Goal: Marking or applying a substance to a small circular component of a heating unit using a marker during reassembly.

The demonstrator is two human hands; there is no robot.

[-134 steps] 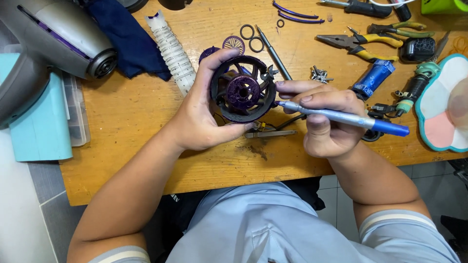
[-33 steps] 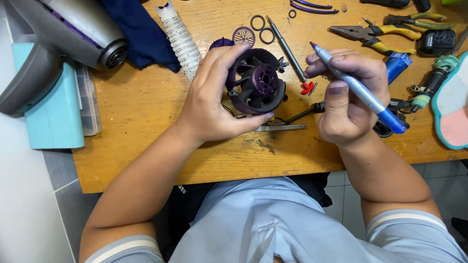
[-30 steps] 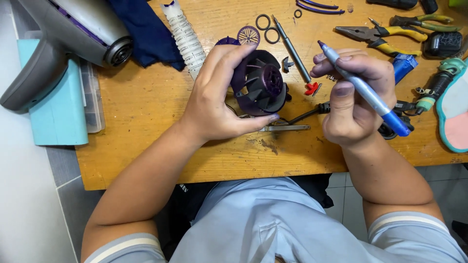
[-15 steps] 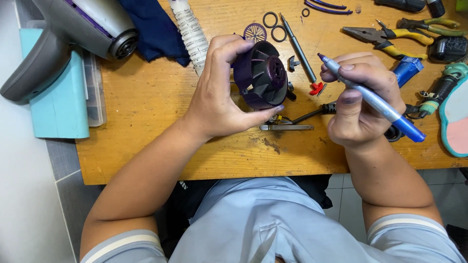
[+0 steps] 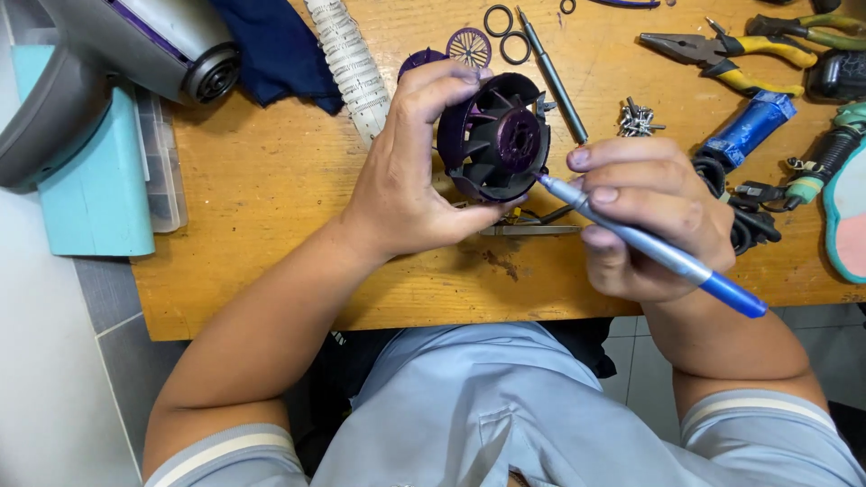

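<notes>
- Right hand [image 5: 654, 216], low right of centre: fingers wrapped tight round a slim grey screwdriver with a blue handle end [image 5: 649, 245], its tip angled up and left into the hub of the fan part.
- Left hand [image 5: 415, 180], centre of the frame: thumb and fingers closed round the rim of a dark round fan part with a purple hub [image 5: 496, 135], held just above the wooden worktop [image 5: 271, 198], open face turned toward the right hand.
- The fan part looks like light, rigid plastic; its thin vanes would likely snap or bend if squeezed, so the outer ring, where the fingers sit, seems the safe hold.
- Behind, upper centre: a loose screwdriver shaft [image 5: 552, 77], black rings [image 5: 498, 20], a small heap of screws [image 5: 637, 117].
- Upper right: yellow-handled pliers [image 5: 722, 54].
- Upper left: a grey hair dryer body [image 5: 135, 54].
</notes>
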